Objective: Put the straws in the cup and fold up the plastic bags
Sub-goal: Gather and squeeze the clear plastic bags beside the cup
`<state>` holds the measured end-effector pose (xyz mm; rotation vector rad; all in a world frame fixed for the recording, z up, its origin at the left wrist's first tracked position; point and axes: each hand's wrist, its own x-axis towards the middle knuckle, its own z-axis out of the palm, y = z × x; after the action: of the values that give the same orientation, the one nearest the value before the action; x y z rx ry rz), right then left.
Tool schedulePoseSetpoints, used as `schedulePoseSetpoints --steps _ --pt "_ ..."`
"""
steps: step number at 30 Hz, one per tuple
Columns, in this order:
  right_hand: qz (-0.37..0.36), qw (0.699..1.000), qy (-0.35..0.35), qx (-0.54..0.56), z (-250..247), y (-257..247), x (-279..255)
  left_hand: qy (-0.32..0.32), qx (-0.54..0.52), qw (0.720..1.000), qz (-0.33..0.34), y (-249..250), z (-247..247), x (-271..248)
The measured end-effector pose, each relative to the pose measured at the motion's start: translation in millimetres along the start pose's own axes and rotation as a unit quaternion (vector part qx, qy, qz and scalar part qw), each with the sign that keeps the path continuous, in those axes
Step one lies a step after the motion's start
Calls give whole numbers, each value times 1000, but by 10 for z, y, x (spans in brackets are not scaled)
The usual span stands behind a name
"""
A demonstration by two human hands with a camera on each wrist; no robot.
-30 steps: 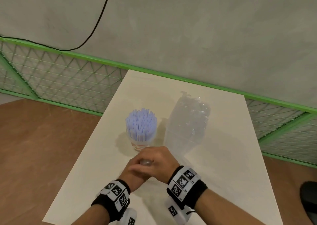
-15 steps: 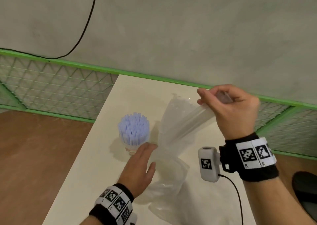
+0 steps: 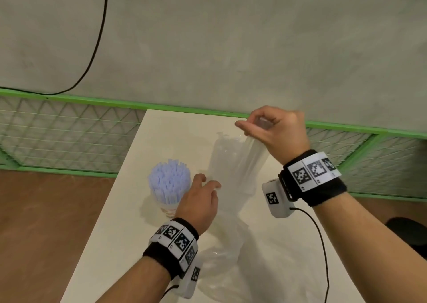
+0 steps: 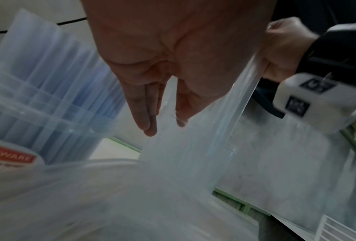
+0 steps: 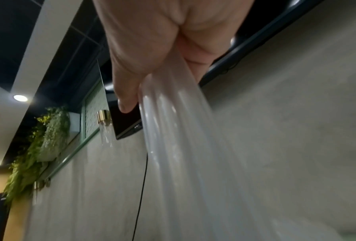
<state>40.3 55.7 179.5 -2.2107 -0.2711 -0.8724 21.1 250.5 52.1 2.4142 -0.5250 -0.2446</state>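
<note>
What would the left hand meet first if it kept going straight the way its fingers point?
Probably the clear plastic bag, stretched just ahead of the left hand; the cup of straws stands off to its side.

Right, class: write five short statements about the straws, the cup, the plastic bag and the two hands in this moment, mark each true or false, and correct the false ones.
1. The straws stand upright in the cup. True.
2. The right hand lies flat on the table. False: it is raised above the table, pinching one end of the plastic bag.
3. The left hand has its grip round the cup. False: its fingers are straight, beside the cup, at the bag.
4. The bag slopes from the right hand down to the table. True.
5. The cup lies tipped on its side. False: it stands upright.
</note>
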Motion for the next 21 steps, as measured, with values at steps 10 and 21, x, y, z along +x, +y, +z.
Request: schedulePoseSetpoints --steps 10,21 --pt "-94 979 -101 -150 414 511 -693 24 -11 996 80 -14 -146 58" --pt "-85 927 -249 -267 428 585 -1157 -22 41 994 101 107 -222 284"
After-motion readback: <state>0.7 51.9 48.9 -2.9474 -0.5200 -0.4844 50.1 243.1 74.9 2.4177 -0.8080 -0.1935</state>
